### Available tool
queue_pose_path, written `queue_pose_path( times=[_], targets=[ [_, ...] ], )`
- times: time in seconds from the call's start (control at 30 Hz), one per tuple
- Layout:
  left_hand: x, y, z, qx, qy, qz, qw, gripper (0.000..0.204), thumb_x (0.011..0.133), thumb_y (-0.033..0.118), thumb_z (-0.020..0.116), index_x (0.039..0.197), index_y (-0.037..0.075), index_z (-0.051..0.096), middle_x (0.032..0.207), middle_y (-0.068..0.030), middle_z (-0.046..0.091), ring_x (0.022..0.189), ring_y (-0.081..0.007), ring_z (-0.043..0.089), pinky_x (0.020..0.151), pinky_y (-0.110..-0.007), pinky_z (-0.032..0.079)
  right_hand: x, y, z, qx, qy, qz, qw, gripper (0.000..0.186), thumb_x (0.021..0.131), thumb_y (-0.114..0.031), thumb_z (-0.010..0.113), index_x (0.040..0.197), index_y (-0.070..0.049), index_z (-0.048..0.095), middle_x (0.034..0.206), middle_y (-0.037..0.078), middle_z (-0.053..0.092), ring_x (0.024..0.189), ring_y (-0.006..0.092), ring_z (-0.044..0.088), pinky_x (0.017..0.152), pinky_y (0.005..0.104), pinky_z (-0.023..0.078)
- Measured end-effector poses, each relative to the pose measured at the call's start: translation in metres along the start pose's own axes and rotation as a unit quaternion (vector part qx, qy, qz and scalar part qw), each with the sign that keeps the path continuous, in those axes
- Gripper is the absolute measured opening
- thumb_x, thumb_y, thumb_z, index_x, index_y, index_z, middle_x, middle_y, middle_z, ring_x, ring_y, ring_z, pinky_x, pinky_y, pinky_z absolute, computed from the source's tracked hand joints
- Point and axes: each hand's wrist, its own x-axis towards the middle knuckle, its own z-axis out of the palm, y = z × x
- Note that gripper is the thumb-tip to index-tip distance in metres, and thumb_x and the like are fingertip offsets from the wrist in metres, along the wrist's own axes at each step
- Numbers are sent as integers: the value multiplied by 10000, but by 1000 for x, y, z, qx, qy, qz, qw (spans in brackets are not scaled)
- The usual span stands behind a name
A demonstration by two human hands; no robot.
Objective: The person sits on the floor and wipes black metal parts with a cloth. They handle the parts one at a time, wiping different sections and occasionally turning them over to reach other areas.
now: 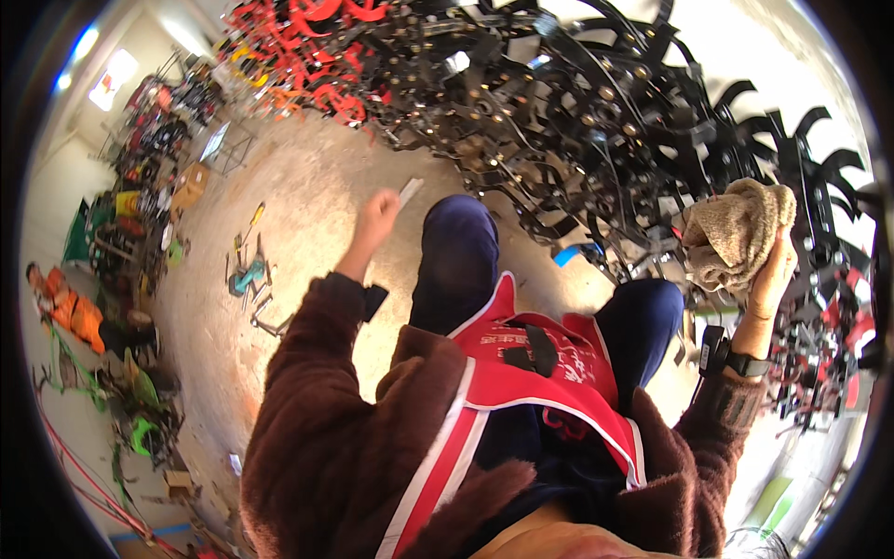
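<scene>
My left hand (377, 212) is curled closed above the floor; a pale flat strip (411, 189) shows just beyond its fingers, and I cannot tell whether they hold it. My right hand (775, 261), on the right, grips a bunched beige knitted cloth (736, 233) beside the pile of black curved metal blades (605, 121). Below my hands are my knees in dark blue trousers and a red apron (498, 377).
Red metal parts (331, 23) lie at the top. A teal power tool (249, 278) and yellow-handled tool (256, 214) lie on the concrete floor (326, 158). At left are a person in orange (76, 312), machinery (140, 410), a cardboard box (191, 186) and a metal stand (223, 149).
</scene>
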Motion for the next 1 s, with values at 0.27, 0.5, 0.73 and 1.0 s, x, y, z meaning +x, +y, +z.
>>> queue_pose_path(
  times=[0.27,0.5,0.73,1.0],
  targets=[
    [-242,-218,86,30,-416,-402,815,218,887,261,597,851,58,669,703,-65,634,608,-184,595,559,-352,485,20,7,140,25,-81,65,994,431,1016,-355,459,1043,35,640,958,35,655,862,101,567,792,260,453],
    [-287,-196,71,-60,-284,-520,803,215,883,265,597,874,63,673,709,-63,638,614,-184,601,554,-351,485,-10,79,263,27,-361,155,919,307,994,-269,545,911,-4,674,870,-12,631,811,60,510,745,243,420],
    [-351,-169,58,-100,-205,-608,760,216,880,269,597,898,69,676,716,-62,642,620,-185,606,549,-350,484,-9,134,345,87,-398,260,876,283,1012,-193,512,806,-31,618,787,-51,559,732,36,452,641,220,383],
    [-383,-123,39,-102,-185,-678,704,221,876,274,597,924,75,679,724,-60,647,627,-185,613,544,-349,483,-3,192,382,-125,-522,28,843,238,960,-212,562,1129,-53,613,1081,68,633,1025,223,565,877,368,452]
  ],
)
